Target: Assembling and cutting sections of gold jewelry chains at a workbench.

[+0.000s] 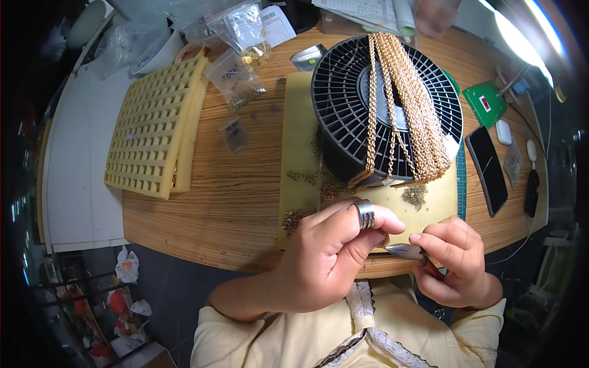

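My left hand (331, 257) is closed in a pinch near the table's front edge, and what sits between thumb and forefinger is too small to make out. A wide slotted metal ring (365, 214) is on one of its fingers. My right hand (457, 260) grips pliers (405, 250), whose pointed silver jaws meet the left fingertips. Just beyond, gold chains (414, 116) lie draped across a big black spool (343, 92) and hang over its near side. Small loose rings (415, 196) are heaped on the yellow mat (297, 135), and darker gold pieces (293, 222) lie left of my hands.
A yellow foam tray (147, 126) with square holes stands at the left. Clear bags (236, 80) of small parts lie behind it. To the right are a black phone (486, 168), a white case (503, 132) and a green lamp base (485, 103), with a bright lamp (515, 37) above.
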Demonstrator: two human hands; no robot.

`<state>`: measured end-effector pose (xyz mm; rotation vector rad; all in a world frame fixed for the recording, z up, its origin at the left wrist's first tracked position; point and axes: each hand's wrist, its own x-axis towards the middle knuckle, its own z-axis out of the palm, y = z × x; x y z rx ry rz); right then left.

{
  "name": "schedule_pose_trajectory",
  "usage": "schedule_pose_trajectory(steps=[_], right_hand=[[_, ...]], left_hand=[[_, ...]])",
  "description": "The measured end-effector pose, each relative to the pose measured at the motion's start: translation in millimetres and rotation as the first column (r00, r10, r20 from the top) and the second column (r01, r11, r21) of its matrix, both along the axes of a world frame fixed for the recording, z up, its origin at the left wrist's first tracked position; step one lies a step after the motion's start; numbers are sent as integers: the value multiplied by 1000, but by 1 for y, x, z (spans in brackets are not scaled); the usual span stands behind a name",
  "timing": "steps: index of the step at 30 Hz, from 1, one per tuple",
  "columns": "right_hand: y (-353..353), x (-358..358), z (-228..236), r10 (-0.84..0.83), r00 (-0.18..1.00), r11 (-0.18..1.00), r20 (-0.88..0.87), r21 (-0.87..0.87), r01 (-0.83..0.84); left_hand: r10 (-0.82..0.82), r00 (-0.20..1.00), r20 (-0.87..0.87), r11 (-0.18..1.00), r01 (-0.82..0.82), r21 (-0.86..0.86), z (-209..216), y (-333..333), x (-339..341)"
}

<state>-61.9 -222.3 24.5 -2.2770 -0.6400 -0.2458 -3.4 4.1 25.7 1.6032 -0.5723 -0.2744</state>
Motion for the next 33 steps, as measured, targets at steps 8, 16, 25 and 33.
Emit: schedule_pose_trajectory(steps=[8,16,25,33], right_hand=[[2,-1,-2,-94,974,987,207,-107,118],[3,2,-2,-103,966,983,236,-125,135],[-1,6,-3,-69,989,994,133,-73,79],[1,9,-3,-52,991,997,120,-54,59]], left_hand=[[151,978,147,980,-167,107,-5,-6,3],[254,862,438,945,-317,75,-27,-27,15],[214,964,158,975,-220,26,-8,-11,5],[149,988,45,989,-148,-29,-4,-5,3]])
